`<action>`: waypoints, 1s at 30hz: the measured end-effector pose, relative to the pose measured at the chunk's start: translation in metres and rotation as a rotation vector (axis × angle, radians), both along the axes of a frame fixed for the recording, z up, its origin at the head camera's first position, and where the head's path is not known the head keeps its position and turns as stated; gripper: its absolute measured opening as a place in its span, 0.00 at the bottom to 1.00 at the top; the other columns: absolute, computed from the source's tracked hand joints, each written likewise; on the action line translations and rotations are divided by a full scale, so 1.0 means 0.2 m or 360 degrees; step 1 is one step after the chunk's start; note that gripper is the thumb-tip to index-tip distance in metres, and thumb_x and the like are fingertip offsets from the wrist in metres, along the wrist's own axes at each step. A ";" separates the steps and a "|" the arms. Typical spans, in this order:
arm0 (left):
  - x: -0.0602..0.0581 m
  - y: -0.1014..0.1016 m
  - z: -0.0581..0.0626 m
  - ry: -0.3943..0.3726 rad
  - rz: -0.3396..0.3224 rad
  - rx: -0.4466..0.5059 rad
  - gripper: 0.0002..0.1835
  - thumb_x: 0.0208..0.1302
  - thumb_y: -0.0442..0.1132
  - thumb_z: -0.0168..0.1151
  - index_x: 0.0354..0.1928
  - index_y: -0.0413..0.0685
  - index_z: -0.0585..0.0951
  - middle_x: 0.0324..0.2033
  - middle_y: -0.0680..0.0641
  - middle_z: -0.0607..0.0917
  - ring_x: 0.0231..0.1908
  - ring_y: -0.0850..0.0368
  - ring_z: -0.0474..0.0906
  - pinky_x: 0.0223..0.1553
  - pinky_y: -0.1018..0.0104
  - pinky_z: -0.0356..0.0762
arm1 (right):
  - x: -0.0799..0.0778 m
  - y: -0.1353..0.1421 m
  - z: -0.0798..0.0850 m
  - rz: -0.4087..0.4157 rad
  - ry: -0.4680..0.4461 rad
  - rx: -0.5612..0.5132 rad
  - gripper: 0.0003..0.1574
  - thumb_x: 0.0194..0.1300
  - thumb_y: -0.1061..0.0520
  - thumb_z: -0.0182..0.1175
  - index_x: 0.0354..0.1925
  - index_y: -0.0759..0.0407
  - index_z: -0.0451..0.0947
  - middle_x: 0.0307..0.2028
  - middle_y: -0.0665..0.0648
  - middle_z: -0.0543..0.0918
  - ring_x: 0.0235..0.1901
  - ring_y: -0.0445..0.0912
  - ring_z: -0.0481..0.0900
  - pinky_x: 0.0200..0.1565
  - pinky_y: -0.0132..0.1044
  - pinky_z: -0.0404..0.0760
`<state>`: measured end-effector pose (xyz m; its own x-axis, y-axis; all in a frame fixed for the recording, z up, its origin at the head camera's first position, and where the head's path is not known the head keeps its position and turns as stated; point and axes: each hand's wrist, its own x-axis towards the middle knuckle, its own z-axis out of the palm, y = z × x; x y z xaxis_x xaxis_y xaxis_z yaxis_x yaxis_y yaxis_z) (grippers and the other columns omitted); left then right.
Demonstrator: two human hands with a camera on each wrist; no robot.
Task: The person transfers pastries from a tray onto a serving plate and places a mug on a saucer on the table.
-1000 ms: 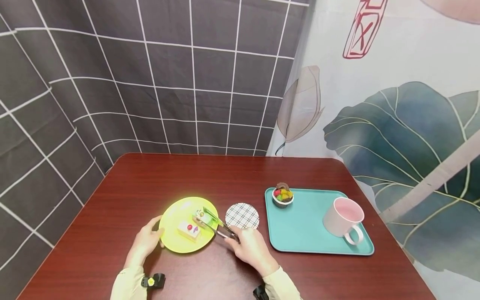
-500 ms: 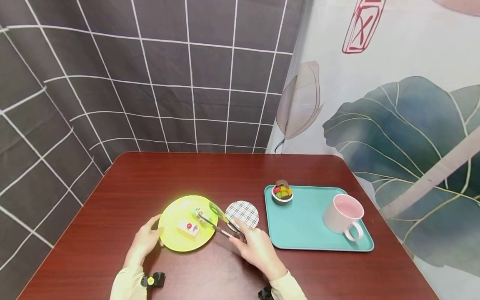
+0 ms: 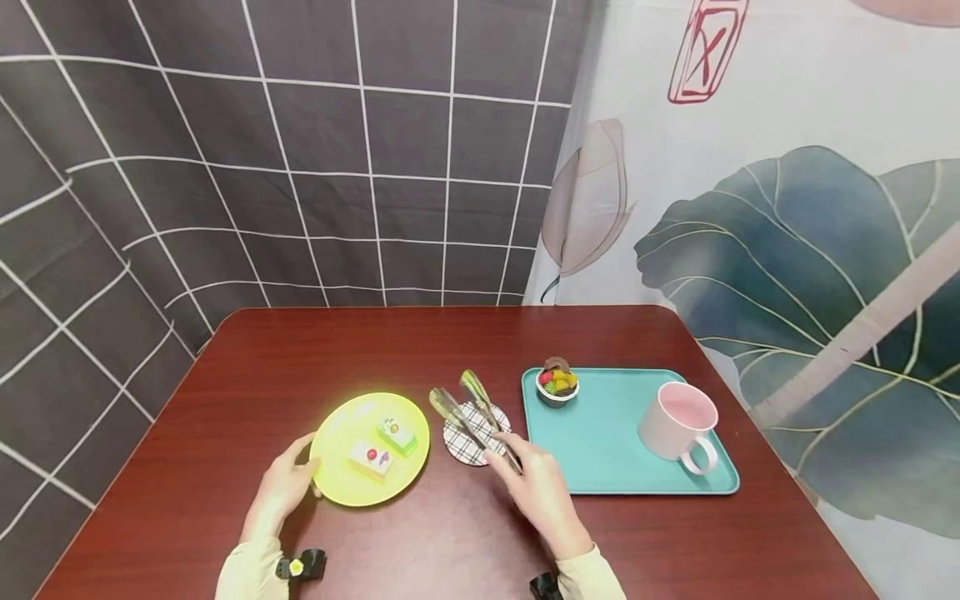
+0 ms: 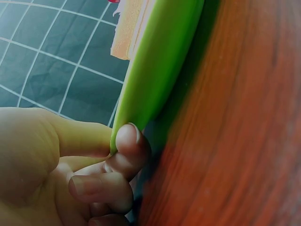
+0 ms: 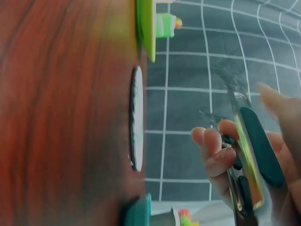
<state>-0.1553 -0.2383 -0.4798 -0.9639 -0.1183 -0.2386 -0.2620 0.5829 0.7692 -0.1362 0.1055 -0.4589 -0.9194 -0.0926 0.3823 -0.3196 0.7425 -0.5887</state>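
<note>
There, my right hand (image 3: 538,485), gripping the tongs (image 3: 463,423), has swung clear of the green cake (image 3: 397,436), leaving it loose on the plate (image 3: 337,442) my left hand (image 3: 285,481) pinches.

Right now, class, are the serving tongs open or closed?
The serving tongs are open: in the head view, their two tips stand clearly apart.

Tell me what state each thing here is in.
Tongs: spread open, empty, in the right hand
Yellow plate: rim pinched by the left hand
Red-topped cake: on the plate
Green cake: likewise
Coaster: flat on the table
Tray: flat
Fruit cup: upright, filled
Mug: upright
</note>
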 end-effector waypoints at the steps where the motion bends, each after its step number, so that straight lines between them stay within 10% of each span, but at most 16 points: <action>1: 0.00 0.00 0.00 -0.0001 -0.0001 -0.0006 0.28 0.69 0.36 0.50 0.69 0.39 0.62 0.16 0.51 0.81 0.20 0.61 0.76 0.37 0.66 0.66 | 0.00 0.02 0.00 -0.0024 0.0004 -0.0025 0.15 0.68 0.53 0.59 0.48 0.58 0.83 0.34 0.54 0.87 0.35 0.46 0.85 0.39 0.39 0.80; 8: 0.02 0.00 0.01 0.0008 0.0000 -0.0031 0.28 0.69 0.36 0.49 0.69 0.38 0.62 0.16 0.51 0.81 0.20 0.61 0.76 0.39 0.65 0.66 | 0.01 0.15 0.01 -0.0276 0.0039 -0.0203 0.16 0.70 0.58 0.55 0.53 0.58 0.82 0.48 0.60 0.86 0.48 0.54 0.85 0.48 0.48 0.80; 18: 0.01 0.01 0.03 -0.0004 -0.0012 -0.0079 0.27 0.70 0.38 0.50 0.68 0.39 0.63 0.16 0.51 0.81 0.21 0.61 0.76 0.38 0.65 0.65 | 0.00 0.35 0.01 -0.0647 0.0257 -0.0266 0.20 0.54 0.59 0.71 0.47 0.58 0.86 0.29 0.61 0.88 0.22 0.38 0.75 0.25 0.28 0.70; 30: 0.01 0.01 0.03 -0.0004 -0.0005 -0.0056 0.27 0.69 0.37 0.49 0.69 0.40 0.62 0.16 0.52 0.81 0.20 0.61 0.75 0.36 0.66 0.65 | -0.02 0.48 -0.04 -0.0741 0.0039 -0.0236 0.22 0.54 0.56 0.72 0.49 0.59 0.85 0.22 0.57 0.83 0.18 0.33 0.64 0.23 0.31 0.63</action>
<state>-0.1534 -0.2367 -0.4746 -0.9637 -0.1234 -0.2368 -0.2618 0.6105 0.7475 -0.1398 0.2006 -0.4673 -0.8407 0.3834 0.3824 0.0114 0.7185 -0.6954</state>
